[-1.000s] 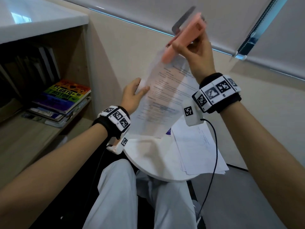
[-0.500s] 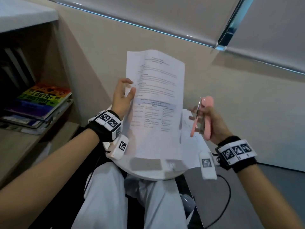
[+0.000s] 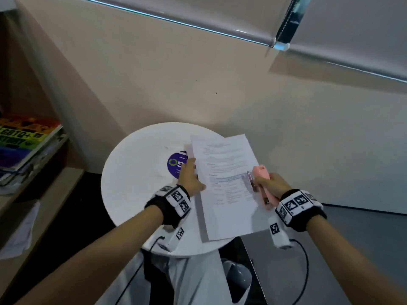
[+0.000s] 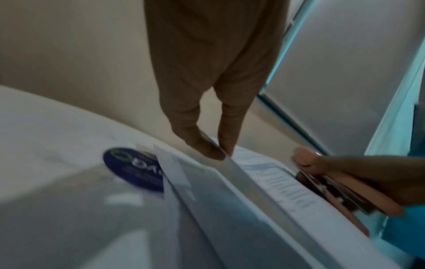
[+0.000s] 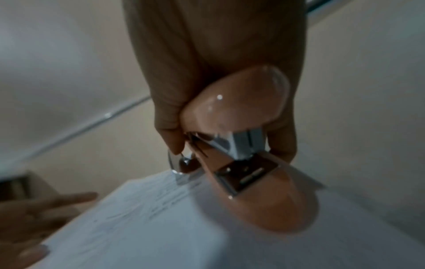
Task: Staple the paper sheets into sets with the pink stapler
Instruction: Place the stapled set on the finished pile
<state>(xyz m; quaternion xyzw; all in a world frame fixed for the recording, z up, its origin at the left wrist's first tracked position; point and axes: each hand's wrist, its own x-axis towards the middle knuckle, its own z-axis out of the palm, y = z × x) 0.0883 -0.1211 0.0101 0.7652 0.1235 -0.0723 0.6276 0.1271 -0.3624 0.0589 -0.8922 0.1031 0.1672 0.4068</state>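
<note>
- Far left of the head view: books [image 3: 26, 146] lie stacked flat on a shelf [image 3: 44, 194], well apart from the work and playing no part in it.
- Centre left: a round white tabletop [image 3: 136, 172] carries the job; a purple sticker [image 3: 176, 165] at its middle is partly covered by the sheets.
- Centre: the left hand [image 3: 190, 179] reaches forward from a banded wrist, its grip clamped on the left edge of the top sheets [image 3: 224, 183], thumb under and fingers over in the left wrist view. The edge is raised off the pile, most likely to set this batch down on the stack or square it there.
- Centre right: the sheets lie angled across the right half of the tabletop, the near corner hanging past the rim. More paper [image 4: 174, 174] shows beneath the lifted edge.
- Right: the right hand [image 3: 272, 183] has its grip wrapped round the stapler [image 3: 263, 186], nose pointing up the frame and resting at the sheets' right edge. The right wrist view shows its metal mouth [image 5: 241, 156] gaping, with no paper in it.
- Judgement: the stapler is kept in hand so the next set can be fastened without a fresh pick-up.
</note>
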